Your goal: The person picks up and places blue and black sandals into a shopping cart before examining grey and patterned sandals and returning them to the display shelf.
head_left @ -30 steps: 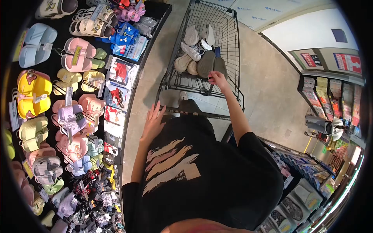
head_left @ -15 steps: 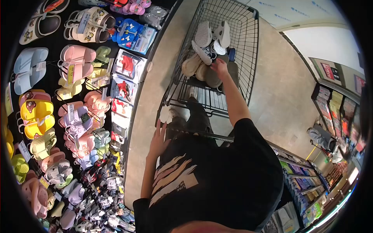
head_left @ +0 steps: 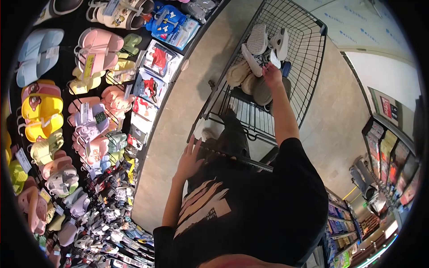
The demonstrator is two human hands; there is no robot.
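Observation:
My right hand [head_left: 273, 77] reaches into the shopping cart [head_left: 313, 80]. Its fingers curl at a small bright white item [head_left: 275, 59] among the shoes; what they grip is too small to make out. Around it lie a pale shoe with its sole showing [head_left: 257, 39], a white shoe [head_left: 279, 43] and another pale shoe [head_left: 252, 60]. Nearer me are beige padded footwear [head_left: 238, 73] and a grey-brown slipper [head_left: 263, 91], partly under my wrist. My left hand [head_left: 190, 159] rests at the left end of the cart's handle bar [head_left: 250, 161], fingers stretched out.
On the left, a display rack holds pink slippers [head_left: 99, 47], yellow slippers [head_left: 42, 107], blue slippers [head_left: 40, 56] and packaged goods [head_left: 157, 60]. Grey floor [head_left: 196, 80] runs beside the cart. Right of it are shelves [head_left: 389, 147] and another person [head_left: 364, 176] farther off.
The view has shifted, so the cart appears farther right and the rack lower-left. My right hand has moved slightly forward to the white item, its fingers more curled. My left hand stays at the handle.

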